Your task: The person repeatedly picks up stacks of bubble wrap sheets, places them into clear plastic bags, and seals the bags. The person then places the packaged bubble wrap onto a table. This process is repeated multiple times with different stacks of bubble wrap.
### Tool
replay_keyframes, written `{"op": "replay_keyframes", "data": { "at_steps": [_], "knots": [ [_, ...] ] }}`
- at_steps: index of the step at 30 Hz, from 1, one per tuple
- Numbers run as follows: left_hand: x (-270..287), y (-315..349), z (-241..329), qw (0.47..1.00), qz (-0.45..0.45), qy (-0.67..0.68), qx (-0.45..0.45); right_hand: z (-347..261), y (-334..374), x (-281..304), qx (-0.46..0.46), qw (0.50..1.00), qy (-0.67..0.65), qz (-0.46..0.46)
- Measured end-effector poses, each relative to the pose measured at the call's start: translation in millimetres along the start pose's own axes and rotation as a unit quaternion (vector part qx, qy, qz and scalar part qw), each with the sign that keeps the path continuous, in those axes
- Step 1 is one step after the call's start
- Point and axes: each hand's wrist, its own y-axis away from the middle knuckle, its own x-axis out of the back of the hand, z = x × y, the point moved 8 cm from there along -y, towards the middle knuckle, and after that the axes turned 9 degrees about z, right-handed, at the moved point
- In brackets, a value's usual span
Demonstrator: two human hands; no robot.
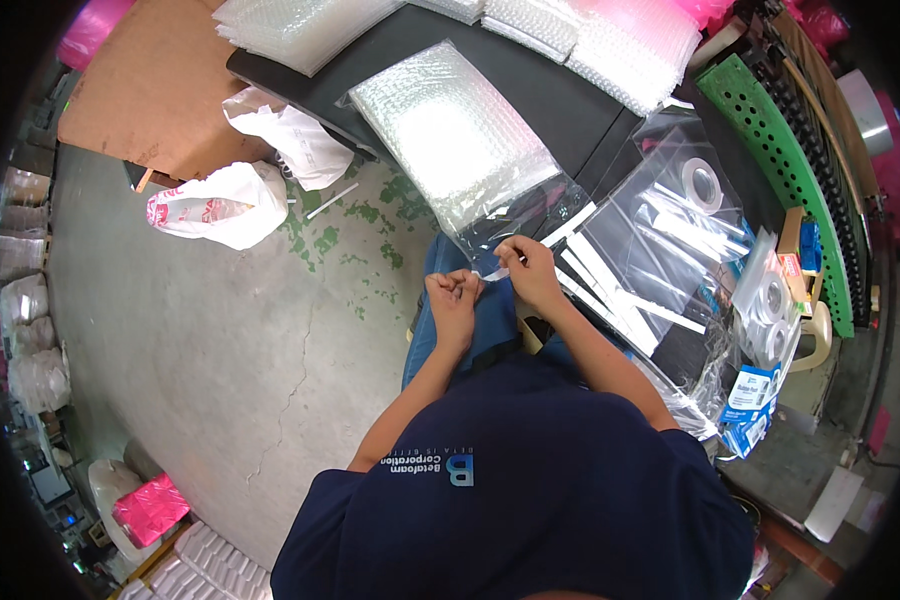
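A stack of bubble wrap sheets (450,135) lies on the black table, packed in a clear plastic bag (530,212) whose loose end reaches over the near edge toward me. My left hand (454,298) is closed in a pinch at the left corner of that loose end. Close beside it, my right hand (527,268) pinches the same end. Between my fingertips shows a short piece of white strip (495,275) along the bag's edge; whether it is stuck down or peeled I cannot tell.
To the right lie flat clear bags (660,225), white paper strips (610,285) and a tape roll (702,186). More bubble wrap (630,60) sits at the back, beside a green perforated rail (770,150). White plastic bags (225,205) hang at the left near a brown board (170,80).
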Motion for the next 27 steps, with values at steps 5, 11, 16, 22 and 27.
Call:
{"op": "replay_keyframes", "data": {
  "at_steps": [5, 11, 16, 22, 27],
  "knots": [
    [-11.7, 0.8, 3.8, 1.000, 0.009, 0.030, 0.005, -18.7, 18.1, -10.3, 0.078, 0.995, 0.040, -0.047],
    [-8.1, -0.3, -6.6, 1.000, -0.009, -0.016, 0.017, -19.9, 30.1, -10.0, 0.160, 0.981, 0.081, 0.069],
    [-12.4, 1.5, 0.0, 0.999, -0.014, -0.028, -0.040, -6.4, 32.7, -14.1, 0.073, 0.989, 0.073, 0.107],
    [-14.1, 6.8, -8.7, 1.000, -0.025, 0.006, -0.002, 31.6, 35.0, -18.2, -0.062, 0.992, 0.005, 0.108],
    [-3.8, 13.7, -11.7, 0.998, 0.037, 0.043, 0.037, 66.8, 19.7, 3.5, -0.138, 0.966, -0.125, 0.178]
  ]
}}
